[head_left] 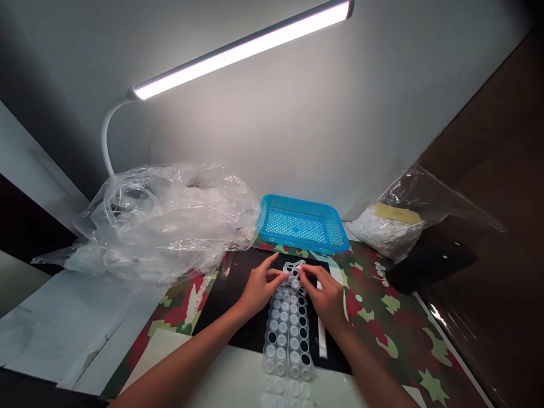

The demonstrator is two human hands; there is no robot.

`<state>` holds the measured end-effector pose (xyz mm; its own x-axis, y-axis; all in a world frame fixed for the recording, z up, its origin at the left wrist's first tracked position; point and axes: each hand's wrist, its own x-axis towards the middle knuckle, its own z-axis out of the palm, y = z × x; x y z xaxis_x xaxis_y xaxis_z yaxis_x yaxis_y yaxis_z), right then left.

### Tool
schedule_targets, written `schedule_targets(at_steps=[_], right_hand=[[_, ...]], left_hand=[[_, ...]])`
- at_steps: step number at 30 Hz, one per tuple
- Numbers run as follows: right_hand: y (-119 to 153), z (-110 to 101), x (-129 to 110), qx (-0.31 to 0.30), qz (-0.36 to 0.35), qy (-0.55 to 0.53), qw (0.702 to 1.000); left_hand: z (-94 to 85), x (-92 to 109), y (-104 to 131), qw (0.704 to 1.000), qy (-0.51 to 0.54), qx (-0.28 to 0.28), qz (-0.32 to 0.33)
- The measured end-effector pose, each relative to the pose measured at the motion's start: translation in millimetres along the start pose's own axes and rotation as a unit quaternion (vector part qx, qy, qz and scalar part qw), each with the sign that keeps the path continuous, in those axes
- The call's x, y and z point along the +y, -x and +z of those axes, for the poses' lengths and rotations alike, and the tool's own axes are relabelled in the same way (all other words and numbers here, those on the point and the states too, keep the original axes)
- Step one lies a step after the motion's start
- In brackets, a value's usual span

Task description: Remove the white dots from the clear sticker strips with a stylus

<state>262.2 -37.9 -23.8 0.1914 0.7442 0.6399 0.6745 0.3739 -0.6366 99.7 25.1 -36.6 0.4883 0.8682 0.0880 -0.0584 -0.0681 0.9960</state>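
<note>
A long, clear plastic strip (pixel 281 340) with rows of round sockets runs from the front edge up the middle of a black mat (pixel 238 277). White round discs sit in many sockets; several others show dark. My left hand (pixel 260 287) pinches the strip's far end between thumb and fingers from the left. From the right, my right hand (pixel 326 294) is closed on the same end with thumb and forefinger. Whether a small disc is also between the right fingertips is hidden. A narrow white bar (pixel 322 339) lies beside the strip, under the right wrist.
Behind the mat stands a blue mesh basket (pixel 304 241). A large clear plastic bag (pixel 178 221) fills the left. At right are a bag of white pieces (pixel 385 232), a black object (pixel 431 263) and loose discs (pixel 379 272) on camouflage cloth (pixel 391 317). A lamp (pixel 246 50) hangs above.
</note>
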Motion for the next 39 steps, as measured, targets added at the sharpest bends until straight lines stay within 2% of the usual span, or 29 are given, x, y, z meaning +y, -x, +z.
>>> schedule_targets(at_steps=[4,9,15,23,27,33,36,39], right_hand=[[1,6,-7,-0.078,-0.08,0.002,0.994],[0,6,-2,-0.112,-0.117,0.011,0.987],[1,6,2,-0.119,-0.099,0.014,0.988],[-1,4,3,-0.122,-0.035,-0.012,0.992],[-1,4,-1,-0.091,0.015,-0.015,0.996],[-6,1,13,0.028,0.114,-0.015,0.993],[-10,-4,22,0.082,0.13,-0.009,0.988],[-10,-6,21,0.084,0.116,-0.001,0.99]], left_hand=[[0.1,-3,0,1.0,0.013,-0.014,0.001],[-1.5,-5,-2,0.998,0.052,-0.041,-0.002],[-1.4,-3,-2,0.995,0.063,-0.075,-0.007],[0.7,-2,3,0.996,-0.015,-0.08,0.044],[1.7,0,4,0.994,-0.036,-0.085,0.055],[2.0,0,5,0.996,-0.035,-0.075,0.043],[1.5,0,5,0.997,-0.023,-0.062,0.029],[1.2,2,4,0.998,0.002,-0.054,0.014]])
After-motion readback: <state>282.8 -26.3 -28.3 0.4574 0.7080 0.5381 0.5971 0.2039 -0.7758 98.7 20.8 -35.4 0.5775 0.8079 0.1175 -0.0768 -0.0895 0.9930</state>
